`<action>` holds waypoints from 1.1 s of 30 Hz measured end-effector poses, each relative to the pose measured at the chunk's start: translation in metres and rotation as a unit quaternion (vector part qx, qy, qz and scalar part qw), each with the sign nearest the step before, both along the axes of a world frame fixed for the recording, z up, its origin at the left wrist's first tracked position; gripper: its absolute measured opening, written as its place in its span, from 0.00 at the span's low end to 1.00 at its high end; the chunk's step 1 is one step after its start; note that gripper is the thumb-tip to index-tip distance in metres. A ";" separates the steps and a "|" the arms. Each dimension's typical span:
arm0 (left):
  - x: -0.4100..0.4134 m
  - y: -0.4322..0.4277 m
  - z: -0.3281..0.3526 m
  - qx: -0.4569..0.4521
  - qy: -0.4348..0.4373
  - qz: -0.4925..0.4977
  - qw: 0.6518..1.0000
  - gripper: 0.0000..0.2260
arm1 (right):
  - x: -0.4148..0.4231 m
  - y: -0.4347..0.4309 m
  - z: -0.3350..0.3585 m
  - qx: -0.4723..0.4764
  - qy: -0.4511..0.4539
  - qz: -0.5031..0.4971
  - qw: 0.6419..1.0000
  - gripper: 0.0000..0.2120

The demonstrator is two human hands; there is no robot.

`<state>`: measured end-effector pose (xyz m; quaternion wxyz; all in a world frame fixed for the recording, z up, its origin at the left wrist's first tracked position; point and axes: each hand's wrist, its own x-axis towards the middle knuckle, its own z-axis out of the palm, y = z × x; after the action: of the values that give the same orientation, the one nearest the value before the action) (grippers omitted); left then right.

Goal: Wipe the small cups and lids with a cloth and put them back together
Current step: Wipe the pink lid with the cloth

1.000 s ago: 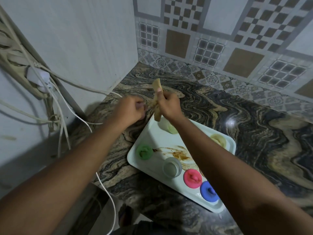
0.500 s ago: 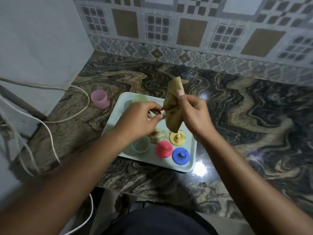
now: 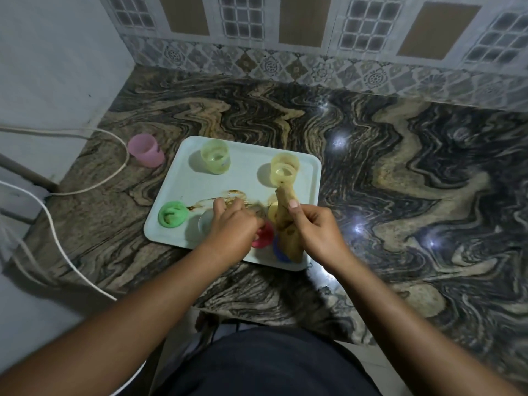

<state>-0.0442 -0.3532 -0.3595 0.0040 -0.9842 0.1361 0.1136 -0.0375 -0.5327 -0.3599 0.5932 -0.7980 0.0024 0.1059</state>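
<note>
Left hand (image 3: pixel 234 224) has let go of the cloth (image 3: pixel 284 221) and dropped to the tray (image 3: pixel 171 178), between the clear cup (image 3: pixel 204 222) and the pink lid (image 3: pixel 264 238). It's blurred, so I cannot tell whether its fingers have closed on anything. Right hand (image 3: pixel 317 232) keeps its fingers clamped round the cloth, upright over the blue lid (image 3: pixel 277 250). Looks like the next piece is being fetched for wiping, while the pink cup (image 3: pixel 145 150) waits out on the surface (image 3: pixel 400 195)
</note>
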 end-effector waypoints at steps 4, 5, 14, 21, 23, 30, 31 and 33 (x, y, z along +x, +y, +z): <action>0.004 -0.001 0.000 -0.012 -0.025 -0.007 1.000 0.04 | -0.001 -0.001 0.001 0.006 -0.002 -0.004 1.000 0.39; 0.003 -0.002 0.002 -0.022 -0.035 -0.008 0.999 0.04 | 0.000 -0.002 0.002 0.013 -0.002 -0.007 1.000 0.39; 0.008 0.014 0.062 -0.492 0.005 0.233 0.839 0.05 | 0.003 0.013 0.035 0.102 -0.037 -0.003 0.994 0.22; 0.012 0.053 0.095 -0.705 0.167 0.415 0.551 0.10 | 0.028 0.052 0.065 0.168 -0.051 -0.006 0.985 0.24; 0.013 0.066 0.101 -0.745 0.219 0.424 0.466 0.15 | 0.032 0.064 0.072 0.187 -0.059 0.009 0.980 0.27; 0.013 0.103 0.125 -0.809 0.310 0.342 0.364 0.20 | 0.037 0.102 0.101 0.195 -0.076 0.040 0.977 0.26; 0.012 0.108 0.127 -0.811 0.318 0.328 0.364 0.24 | 0.037 0.105 0.106 0.193 -0.080 0.043 0.977 0.25; 0.010 0.115 0.133 -0.812 0.326 0.308 0.373 0.21 | 0.039 0.113 0.114 0.189 -0.091 0.053 0.976 0.25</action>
<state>-0.0342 -0.2378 -0.2266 -0.8770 -0.3756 -0.1591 0.2539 0.0011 -0.4200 -0.2463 0.7248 -0.6766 -0.1140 0.0621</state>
